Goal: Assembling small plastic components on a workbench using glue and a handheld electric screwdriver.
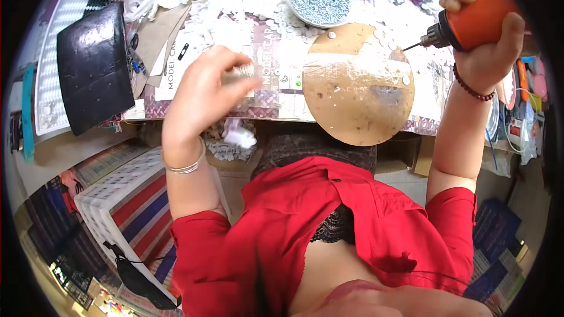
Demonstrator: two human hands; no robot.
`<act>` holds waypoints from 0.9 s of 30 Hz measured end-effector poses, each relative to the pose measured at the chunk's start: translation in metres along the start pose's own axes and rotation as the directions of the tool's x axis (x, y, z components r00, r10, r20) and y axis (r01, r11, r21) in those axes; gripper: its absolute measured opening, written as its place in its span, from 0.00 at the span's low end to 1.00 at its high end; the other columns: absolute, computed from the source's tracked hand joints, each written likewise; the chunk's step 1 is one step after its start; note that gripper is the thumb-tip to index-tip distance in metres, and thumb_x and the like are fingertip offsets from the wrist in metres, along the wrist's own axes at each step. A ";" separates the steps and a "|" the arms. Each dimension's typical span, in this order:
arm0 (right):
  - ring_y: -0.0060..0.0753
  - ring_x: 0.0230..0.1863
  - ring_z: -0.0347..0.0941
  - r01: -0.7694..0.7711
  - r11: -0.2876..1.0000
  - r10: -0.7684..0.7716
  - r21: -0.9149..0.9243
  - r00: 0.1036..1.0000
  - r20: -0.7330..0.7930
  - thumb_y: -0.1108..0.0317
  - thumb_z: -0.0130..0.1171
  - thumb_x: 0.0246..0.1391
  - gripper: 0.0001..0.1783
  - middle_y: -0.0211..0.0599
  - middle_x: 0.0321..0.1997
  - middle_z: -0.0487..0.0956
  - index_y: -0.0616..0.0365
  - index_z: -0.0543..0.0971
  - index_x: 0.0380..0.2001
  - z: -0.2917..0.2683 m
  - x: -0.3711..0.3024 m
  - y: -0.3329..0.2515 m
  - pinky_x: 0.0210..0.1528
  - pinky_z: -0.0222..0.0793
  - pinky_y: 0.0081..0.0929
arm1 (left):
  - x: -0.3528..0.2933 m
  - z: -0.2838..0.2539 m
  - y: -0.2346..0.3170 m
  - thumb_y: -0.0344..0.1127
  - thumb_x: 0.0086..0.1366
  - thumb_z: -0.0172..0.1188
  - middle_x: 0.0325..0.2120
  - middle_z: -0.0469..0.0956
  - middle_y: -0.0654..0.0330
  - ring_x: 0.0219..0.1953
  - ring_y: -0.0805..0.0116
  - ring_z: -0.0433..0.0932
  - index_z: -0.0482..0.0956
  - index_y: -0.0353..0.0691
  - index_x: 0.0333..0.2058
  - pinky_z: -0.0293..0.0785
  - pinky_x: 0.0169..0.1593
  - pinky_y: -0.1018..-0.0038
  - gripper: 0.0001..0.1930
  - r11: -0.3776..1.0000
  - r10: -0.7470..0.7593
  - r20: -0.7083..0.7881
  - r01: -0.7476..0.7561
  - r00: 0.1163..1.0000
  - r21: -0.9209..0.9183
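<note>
The orange power screwdriver is at the far right of the scene, and I have it inside the right hand, which is closed around its body. Its thin bit points to the left, in the direction of the cardboard disc; how high it stands above this, I cannot tell. I judge the body hard, stiff and rather heavy, maybe a little slippery because the casing looks smooth. So I would take hold around the thick orange part, with the thumb on one side and the fingers on the other, as it is gripped here. The chuck and the slender bit I would not use as a handle; the bit could bend under side force.

Below, on the table, the brown disc reaches over the near edge. It looks light and stiff. Small white pieces lie at its far side; they must be light and easy to push away. Farther stands a round bowl with many small screws.

To the left, well apart from the right hand, the left hand has its thumb and fingers spread from each other. Near below it is a blurred white piece.
</note>
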State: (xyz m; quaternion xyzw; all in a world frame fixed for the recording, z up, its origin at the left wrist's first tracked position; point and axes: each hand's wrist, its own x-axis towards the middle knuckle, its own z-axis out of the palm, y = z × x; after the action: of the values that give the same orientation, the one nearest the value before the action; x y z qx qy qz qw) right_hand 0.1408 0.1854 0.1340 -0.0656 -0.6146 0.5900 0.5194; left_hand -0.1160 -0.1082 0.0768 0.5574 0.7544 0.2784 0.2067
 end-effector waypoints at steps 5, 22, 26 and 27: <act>0.45 0.49 0.78 0.473 0.776 -0.569 -0.417 0.811 -0.137 0.68 0.54 0.62 0.18 0.52 0.49 0.79 0.71 0.74 0.50 0.018 -0.004 0.001 0.51 0.76 0.39 | 0.018 0.046 -0.034 0.33 0.54 0.72 0.37 0.77 0.47 0.38 0.50 0.78 0.78 0.32 0.43 0.76 0.44 0.63 0.19 0.975 0.035 -0.507 0.082 0.861 0.206; 0.43 0.44 0.74 0.506 0.622 0.085 -0.598 0.715 0.694 0.70 0.58 0.49 0.07 0.40 0.42 0.74 0.59 0.79 0.32 0.186 -0.097 0.137 0.45 0.74 0.34 | -0.004 0.053 -0.068 0.25 0.64 0.66 0.35 0.77 0.55 0.29 0.72 0.77 0.67 0.39 0.35 0.75 0.35 0.78 0.13 0.514 -0.588 -0.505 -0.191 0.631 -0.836; 0.47 0.41 0.76 0.290 0.720 0.116 -0.631 0.845 0.521 0.74 0.62 0.49 0.08 0.42 0.39 0.75 0.57 0.81 0.35 0.136 -0.106 0.123 0.41 0.76 0.38 | -0.016 0.079 -0.028 0.24 0.62 0.67 0.32 0.74 0.61 0.29 0.76 0.73 0.68 0.39 0.31 0.72 0.34 0.79 0.13 0.857 -0.280 -0.583 -0.076 0.762 -0.510; 0.48 0.41 0.77 0.185 0.703 0.241 -0.686 0.846 0.475 0.73 0.63 0.50 0.08 0.41 0.38 0.75 0.55 0.81 0.36 0.127 -0.108 0.117 0.41 0.76 0.39 | -0.021 0.084 -0.016 0.23 0.61 0.68 0.31 0.74 0.61 0.30 0.75 0.73 0.69 0.39 0.31 0.71 0.34 0.79 0.12 0.916 -0.173 -0.540 -0.066 0.823 -0.395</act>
State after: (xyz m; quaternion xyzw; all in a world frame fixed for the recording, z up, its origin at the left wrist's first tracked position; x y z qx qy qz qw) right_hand 0.0364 0.0611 0.0103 -0.1041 -0.9109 0.3094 0.2522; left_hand -0.0694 -0.1158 0.0025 0.3742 0.7248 0.5714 0.0906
